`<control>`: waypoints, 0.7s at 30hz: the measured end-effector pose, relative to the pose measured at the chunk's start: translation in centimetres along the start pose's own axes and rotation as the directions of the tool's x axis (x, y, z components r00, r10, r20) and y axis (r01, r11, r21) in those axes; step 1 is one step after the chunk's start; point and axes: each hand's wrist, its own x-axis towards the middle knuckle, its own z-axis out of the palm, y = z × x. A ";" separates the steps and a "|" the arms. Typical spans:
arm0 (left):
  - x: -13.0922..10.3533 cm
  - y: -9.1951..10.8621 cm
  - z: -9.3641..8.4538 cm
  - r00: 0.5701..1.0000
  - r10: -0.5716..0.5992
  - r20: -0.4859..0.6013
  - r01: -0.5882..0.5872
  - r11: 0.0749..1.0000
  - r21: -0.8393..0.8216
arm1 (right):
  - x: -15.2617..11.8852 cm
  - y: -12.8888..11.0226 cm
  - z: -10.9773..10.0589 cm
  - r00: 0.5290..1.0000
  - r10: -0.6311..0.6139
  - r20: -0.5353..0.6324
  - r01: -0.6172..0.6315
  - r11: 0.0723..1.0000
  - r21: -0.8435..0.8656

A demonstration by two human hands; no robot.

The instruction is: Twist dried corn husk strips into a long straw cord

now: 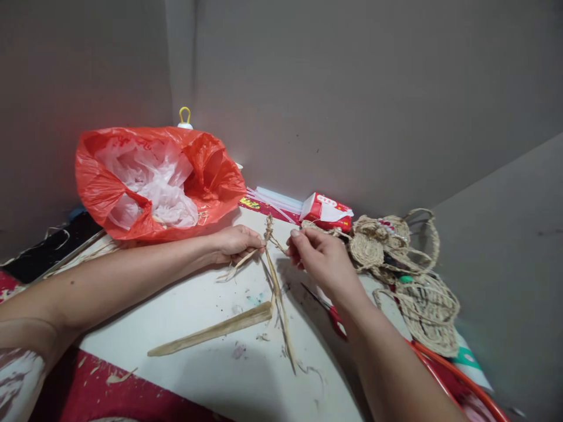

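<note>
My left hand [241, 243] pinches a small braided piece of dry plant fibre [270, 230] near its lower end. From that knot, long tan strands [278, 293] hang down over the white tabletop. On the other side, my right hand [317, 252] grips a thin twisted cord that runs from the braid, its fingers closed. Below the hands a flat dried leaf strip [215, 328] lies slanting across the table. Red-handled scissors [336, 322] rest beside my right forearm, partly hidden by it.
A red plastic bag [211, 176] with white plastic inside stands at the back left. At the back sits a red tissue pack [326, 211]. Coiled braided fibre pieces [424, 305] are heaped on the right. A white table [211, 381] carries small scraps; grey walls close in behind.
</note>
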 end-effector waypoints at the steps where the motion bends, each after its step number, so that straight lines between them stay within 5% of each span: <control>1: 0.0 0.0 0.0 1.000 0.001 0.007 -0.001 1.000 -0.007 | 0.5 0.6 0.2 0.994 0.105 0.033 -0.108 0.990 0.092; 4: 0.1 -0.1 -0.1 1.000 0.019 0.023 -0.019 1.000 -0.022 | 0.9 1.3 1.5 0.916 0.286 0.283 -0.370 0.873 0.317; 7: 0.3 -0.3 -0.1 0.998 0.045 0.035 -0.045 0.999 -0.006 | 0.6 1.2 2.4 0.842 0.300 0.449 -0.486 0.782 0.389; 21: 0.0 0.5 -0.2 0.979 -0.001 0.205 -0.004 1.000 0.021 | 1.6 2.3 1.7 0.807 0.244 0.539 -0.486 0.793 0.369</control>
